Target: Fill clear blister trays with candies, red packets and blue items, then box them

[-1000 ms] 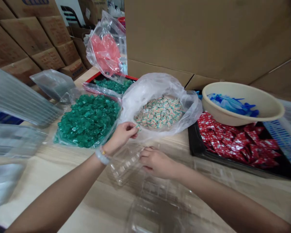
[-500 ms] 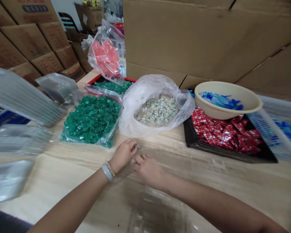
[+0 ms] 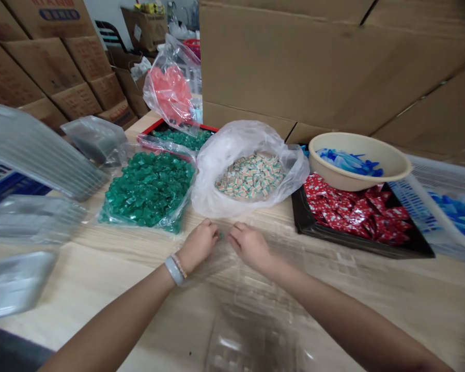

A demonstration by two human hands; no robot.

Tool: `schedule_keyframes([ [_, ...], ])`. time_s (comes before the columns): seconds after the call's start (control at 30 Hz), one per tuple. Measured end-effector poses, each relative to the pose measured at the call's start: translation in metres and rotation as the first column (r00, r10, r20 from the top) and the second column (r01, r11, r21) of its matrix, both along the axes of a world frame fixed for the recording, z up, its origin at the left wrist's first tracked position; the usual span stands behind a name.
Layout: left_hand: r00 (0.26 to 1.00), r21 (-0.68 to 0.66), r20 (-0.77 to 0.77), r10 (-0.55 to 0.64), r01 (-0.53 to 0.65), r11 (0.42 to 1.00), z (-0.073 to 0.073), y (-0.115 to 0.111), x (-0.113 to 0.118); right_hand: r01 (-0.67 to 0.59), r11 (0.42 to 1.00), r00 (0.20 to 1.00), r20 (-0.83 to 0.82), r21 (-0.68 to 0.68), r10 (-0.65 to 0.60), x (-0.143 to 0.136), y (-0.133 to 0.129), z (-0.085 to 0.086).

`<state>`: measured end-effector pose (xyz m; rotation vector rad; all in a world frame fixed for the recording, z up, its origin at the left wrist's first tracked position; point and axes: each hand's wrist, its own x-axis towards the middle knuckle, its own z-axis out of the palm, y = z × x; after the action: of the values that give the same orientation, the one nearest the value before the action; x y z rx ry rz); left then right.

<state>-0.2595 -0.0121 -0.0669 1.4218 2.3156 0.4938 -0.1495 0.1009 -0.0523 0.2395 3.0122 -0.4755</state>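
My left hand (image 3: 200,243), with a pale band and a beaded bracelet at the wrist, is closed in a pinch. A small green-and-pale striped piece (image 3: 220,235) shows at its fingertips. Just to the right, my right hand (image 3: 249,246) has its fingers bent together; whatever is in them is hidden. Both hands are low over clear plastic trays (image 3: 256,294) lying on the table, blurred and hard to outline. Beyond the hands stands an open white plastic bag (image 3: 213,199) of small striped pieces (image 3: 253,176), like the one at my left fingertips.
A clear bag of green pieces (image 3: 147,188) lies left of the white bag. On the right, a cream bowl (image 3: 360,178) of blue items rests on a black tray (image 3: 306,225) of red packets. Stacked clear trays (image 3: 42,155) stand at left; a large carton (image 3: 294,67) rises behind.
My right hand has shifted slightly right and away from me, widening the gap between the hands. The left hand stays nearly in place, still pinching.
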Motion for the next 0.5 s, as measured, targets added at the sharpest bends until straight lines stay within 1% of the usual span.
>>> schedule_keyframes([
  [0.03,1.000,-0.002,0.004,-0.007,0.007,1.000,-0.001,-0.001,-0.001,0.003,0.999,1.000,-0.020,-0.039,-0.004,-0.005,0.006,-0.004],
  [0.1,0.999,-0.010,0.022,-0.025,0.025,1.000,-0.002,-0.001,-0.004,-0.045,0.993,0.998,-0.047,-0.113,0.040,-0.015,0.014,-0.014],
  [0.17,0.998,0.003,0.055,-0.029,0.029,1.000,-0.003,-0.001,-0.007,-0.083,0.987,0.995,-0.058,-0.135,0.075,-0.022,0.016,-0.023],
  [0.27,0.996,0.038,0.088,0.002,-0.005,0.999,-0.004,0.001,-0.011,-0.075,0.994,0.996,-0.054,-0.077,0.071,-0.026,0.013,-0.029],
  [0.4,0.997,0.051,0.078,-0.021,0.017,0.999,-0.004,0.005,-0.012,-0.058,0.995,0.998,-0.024,0.082,0.060,-0.027,0.010,-0.030],
  [0.47,0.998,0.052,0.065,-0.018,0.014,0.999,-0.005,0.006,-0.008,-0.040,0.993,0.999,-0.018,0.110,0.042,-0.026,0.010,-0.030],
  [0.5,0.998,0.056,0.057,-0.004,0.001,0.998,-0.006,0.007,-0.004,-0.027,0.995,0.999,-0.019,0.101,0.029,-0.026,0.010,-0.031],
])
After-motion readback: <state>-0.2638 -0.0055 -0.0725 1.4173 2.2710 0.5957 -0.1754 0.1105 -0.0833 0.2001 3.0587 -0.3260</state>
